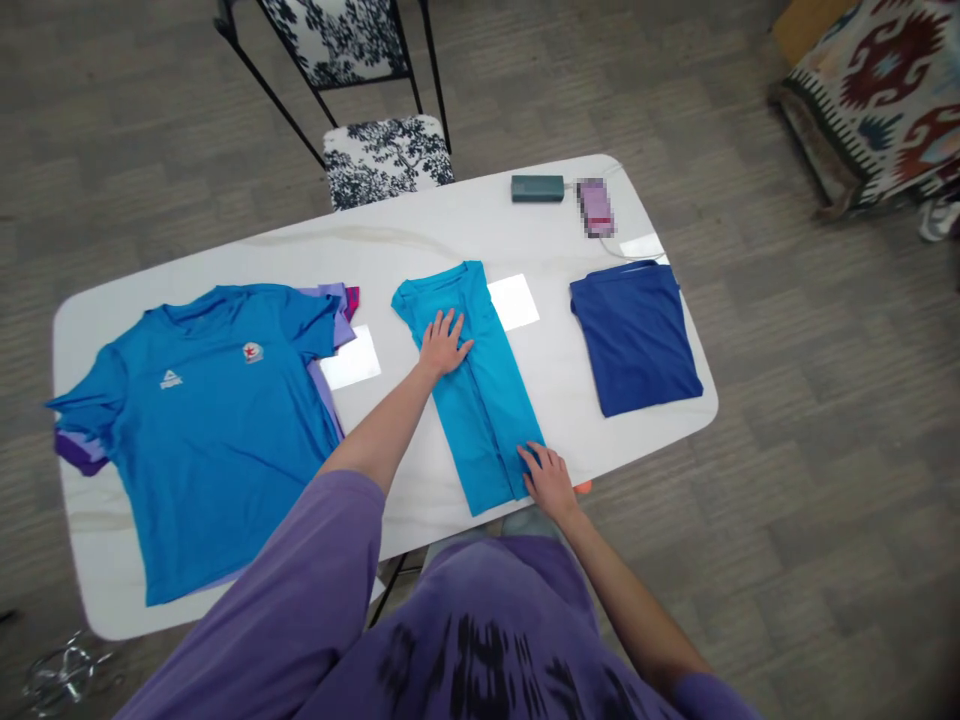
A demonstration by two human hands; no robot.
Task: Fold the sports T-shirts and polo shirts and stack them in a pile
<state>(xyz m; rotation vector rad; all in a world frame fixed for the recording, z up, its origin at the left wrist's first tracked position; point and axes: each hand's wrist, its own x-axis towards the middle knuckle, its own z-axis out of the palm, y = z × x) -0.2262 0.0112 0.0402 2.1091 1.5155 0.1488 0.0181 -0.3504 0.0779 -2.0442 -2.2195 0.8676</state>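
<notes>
A turquoise shirt, folded into a long narrow strip, lies in the middle of the white table. My left hand rests flat on its upper part, fingers spread. My right hand lies on the strip's near right corner by the table's front edge, fingers stretched out. Neither hand holds anything.
A blue sports shirt lies spread flat at the left, on top of purple garments. A folded navy shirt sits at the right. A dark power bank and a phone lie at the far edge. A patterned chair stands behind.
</notes>
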